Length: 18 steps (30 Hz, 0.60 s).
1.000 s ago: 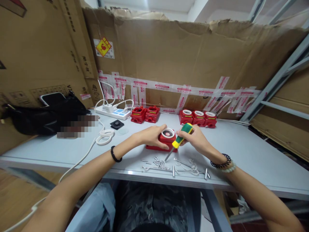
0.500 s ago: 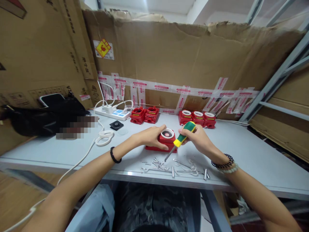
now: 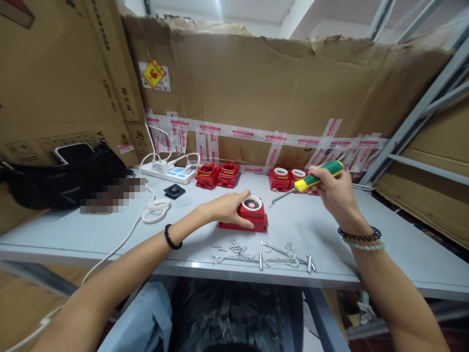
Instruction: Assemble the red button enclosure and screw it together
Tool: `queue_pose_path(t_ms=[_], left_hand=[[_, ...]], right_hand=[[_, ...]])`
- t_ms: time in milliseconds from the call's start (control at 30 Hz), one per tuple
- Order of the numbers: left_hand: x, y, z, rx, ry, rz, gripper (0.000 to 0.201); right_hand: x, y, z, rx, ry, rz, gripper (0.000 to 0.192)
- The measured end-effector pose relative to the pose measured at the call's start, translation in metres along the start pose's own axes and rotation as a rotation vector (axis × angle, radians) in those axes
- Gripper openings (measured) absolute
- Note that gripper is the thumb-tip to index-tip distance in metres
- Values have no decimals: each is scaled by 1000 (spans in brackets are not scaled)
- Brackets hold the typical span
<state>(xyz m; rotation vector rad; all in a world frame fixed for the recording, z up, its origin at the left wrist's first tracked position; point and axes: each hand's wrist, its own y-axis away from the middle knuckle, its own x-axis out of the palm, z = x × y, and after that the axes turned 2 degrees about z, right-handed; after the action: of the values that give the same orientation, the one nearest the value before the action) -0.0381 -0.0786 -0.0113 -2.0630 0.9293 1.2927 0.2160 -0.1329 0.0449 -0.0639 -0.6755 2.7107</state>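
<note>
My left hand (image 3: pixel 226 208) rests on the left side of a red box-shaped part (image 3: pixel 252 217) with a white ring on top, holding it on the grey table (image 3: pixel 366 239). Raised to the right of it, my right hand (image 3: pixel 335 190) grips a green and yellow screwdriver (image 3: pixel 315 178). Its metal tip points left and down, hanging above the table just right of the red part and not touching it. A small heap of screws (image 3: pixel 236 247) and metal pins lies near the table's front edge.
Two red parts (image 3: pixel 218 175) and a row of ringed red parts (image 3: pixel 282 178) stand at the back by the cardboard wall. A white power strip (image 3: pixel 168 171), a coiled white cable (image 3: pixel 156 209), a black square piece (image 3: pixel 174 190) and a black bag (image 3: pixel 66 178) lie to the left.
My right hand has lifted the screwdriver up and to the right, away from the screw heap; its tip now points toward the red part. The left hand has stayed put.
</note>
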Motion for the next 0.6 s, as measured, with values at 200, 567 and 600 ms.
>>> queue_pose_path(t_ms=[200, 567, 600], left_hand=[[-2, 1, -4, -8, 5, 8, 61], [-5, 2, -8, -23, -8, 20, 60], [-5, 2, -8, -24, -9, 22, 60]], right_hand=[[8, -14, -14, 17, 119, -30, 23], [17, -19, -26, 36, 141, 34, 23], [17, -19, -26, 33, 146, 35, 23]])
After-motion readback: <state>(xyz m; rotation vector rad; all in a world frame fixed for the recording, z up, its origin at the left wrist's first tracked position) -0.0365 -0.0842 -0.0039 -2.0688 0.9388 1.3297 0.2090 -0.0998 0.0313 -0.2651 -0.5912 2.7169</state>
